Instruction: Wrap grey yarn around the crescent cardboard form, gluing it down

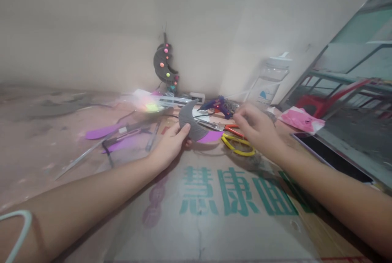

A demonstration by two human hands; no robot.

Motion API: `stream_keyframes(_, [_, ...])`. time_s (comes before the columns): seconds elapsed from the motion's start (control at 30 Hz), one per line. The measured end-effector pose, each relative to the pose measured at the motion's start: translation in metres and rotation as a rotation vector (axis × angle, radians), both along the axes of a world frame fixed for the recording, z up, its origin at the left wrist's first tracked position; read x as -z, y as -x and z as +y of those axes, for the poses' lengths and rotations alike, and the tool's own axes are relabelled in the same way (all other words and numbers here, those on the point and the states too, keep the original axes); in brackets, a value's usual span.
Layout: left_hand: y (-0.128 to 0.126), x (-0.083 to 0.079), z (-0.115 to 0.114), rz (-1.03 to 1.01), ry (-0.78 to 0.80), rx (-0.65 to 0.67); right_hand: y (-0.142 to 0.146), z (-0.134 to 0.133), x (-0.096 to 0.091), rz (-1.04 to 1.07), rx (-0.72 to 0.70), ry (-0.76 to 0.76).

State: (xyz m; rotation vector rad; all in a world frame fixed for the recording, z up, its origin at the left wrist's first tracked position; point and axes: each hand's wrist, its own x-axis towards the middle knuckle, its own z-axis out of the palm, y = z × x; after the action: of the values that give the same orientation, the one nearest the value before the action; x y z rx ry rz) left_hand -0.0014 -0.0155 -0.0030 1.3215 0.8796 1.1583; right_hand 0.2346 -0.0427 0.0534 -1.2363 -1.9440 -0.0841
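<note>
My left hand (171, 144) is closed on a grey crescent moon (191, 126) that looks wrapped in yarn, its thumb on the front face. Beside the crescent's lower right edge shows a purple piece (211, 137). My right hand (256, 130) is raised to the right of the crescent, apart from it. Its fingers are curled together in a pinch; whatever is between them is too small to make out. Below and left of that hand lie an orange-handled tool (235, 130) and a yellow-handled tool (240, 151). A dark blue glue gun (218, 105) lies behind them.
A grey crescent with coloured pompoms (161, 63) stands against the wall. Clear bottle (271, 81), pink packet (303, 120) and dark-screened phone (333, 157) are at right. Purple pieces (105, 131) and a craft knife (128, 134) lie left. Printed cardboard (214, 234) covers the front.
</note>
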Motion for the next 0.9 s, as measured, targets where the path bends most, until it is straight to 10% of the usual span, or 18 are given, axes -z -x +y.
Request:
stream_keyframes(0.27, [0.001, -0.007, -0.005, 0.020, -0.080, -0.044, -0.040, 0.064, 0.023, 0.146, 0.169, 0.290])
stream_keyframes(0.57, [0.003, -0.004, -0.001, 0.064, -0.039, -0.049, -0.021, 0.118, 0.020, -0.032, 0.186, 0.488])
stream_keyframes(0.9, [-0.001, -0.008, -0.003, 0.006, 0.006, -0.016, -0.018, 0.103, 0.002, 0.010, 0.289, 0.516])
